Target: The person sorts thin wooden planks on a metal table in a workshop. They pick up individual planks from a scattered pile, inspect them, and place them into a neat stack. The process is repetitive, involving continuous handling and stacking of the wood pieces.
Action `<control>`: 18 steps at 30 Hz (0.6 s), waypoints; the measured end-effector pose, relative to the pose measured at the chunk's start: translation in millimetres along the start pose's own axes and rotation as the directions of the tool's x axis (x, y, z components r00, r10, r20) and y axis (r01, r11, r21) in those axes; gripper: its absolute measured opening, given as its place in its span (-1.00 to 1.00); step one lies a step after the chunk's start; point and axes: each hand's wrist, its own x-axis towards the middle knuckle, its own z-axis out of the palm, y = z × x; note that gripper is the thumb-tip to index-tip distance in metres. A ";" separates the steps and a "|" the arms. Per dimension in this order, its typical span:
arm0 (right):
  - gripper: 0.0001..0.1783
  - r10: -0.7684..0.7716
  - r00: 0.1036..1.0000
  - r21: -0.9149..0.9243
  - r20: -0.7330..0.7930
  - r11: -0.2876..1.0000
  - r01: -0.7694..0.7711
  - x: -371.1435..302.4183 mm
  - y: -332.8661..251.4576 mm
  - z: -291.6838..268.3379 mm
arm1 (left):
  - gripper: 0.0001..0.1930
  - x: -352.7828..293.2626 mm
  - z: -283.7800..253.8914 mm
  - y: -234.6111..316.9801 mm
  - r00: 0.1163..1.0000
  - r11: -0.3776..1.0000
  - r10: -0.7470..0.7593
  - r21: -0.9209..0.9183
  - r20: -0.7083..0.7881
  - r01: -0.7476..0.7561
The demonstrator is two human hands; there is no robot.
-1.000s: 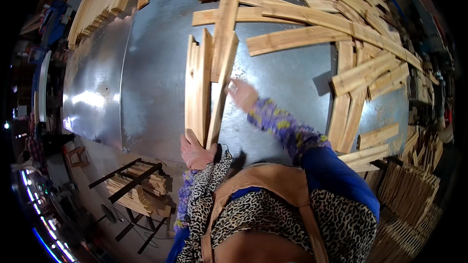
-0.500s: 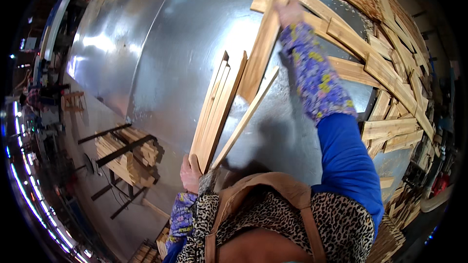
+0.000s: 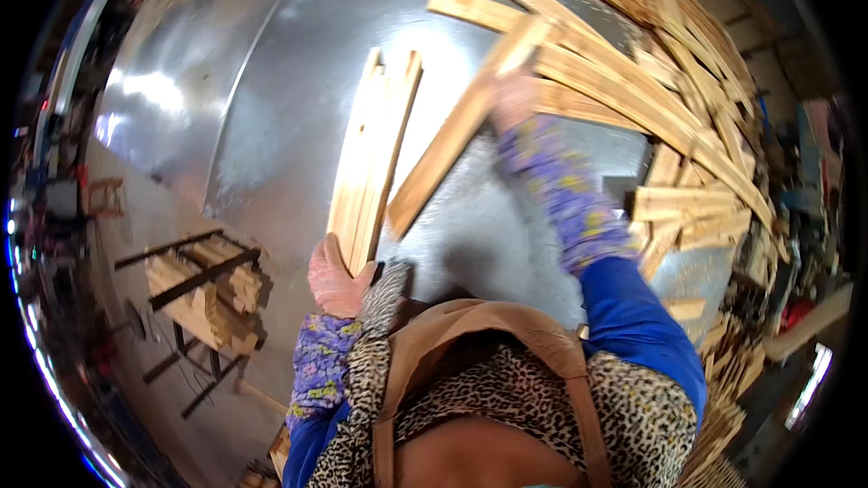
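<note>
Grasping hand: left hand (image 3: 339, 280) gripped the near end of a bundle of narrow pale-yellow wooden boards (image 3: 371, 163).
Right hand (image 3: 513, 99): touched a flat honey-coloured wooden plank's (image 3: 443, 158) upper right edge; blurred, couldn't tell closure.
Plank place: over grey sheet-metal table (image 3: 298, 99), 1 o'clock from left hand; right nearer.
Plank axis: ran 1-to-7 o'clock, lower end just beside bundle.

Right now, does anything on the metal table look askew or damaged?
Askew, yes: the loose boards on the right of the table lie crisscrossed, unlike the aligned boards in the left hand. No clear damage stands out.
</note>
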 end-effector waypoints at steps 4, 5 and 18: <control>0.19 -0.255 0.886 -0.067 0.387 0.951 0.303 -148.4 42.3 111.5 | 0.15 18.2 -11.9 35.8 0.994 0.999 0.038 0.004 0.098 -0.039; 0.17 -0.222 0.823 -0.092 0.523 0.945 0.314 -136.0 33.3 90.6 | 0.16 13.4 -10.9 35.9 0.995 1.000 -0.004 0.003 0.099 0.004; 0.03 -0.007 0.829 -0.743 0.558 0.441 0.504 23.7 -8.8 -138.6 | 0.16 48.8 3.0 24.6 0.998 0.987 -0.045 0.155 0.037 0.039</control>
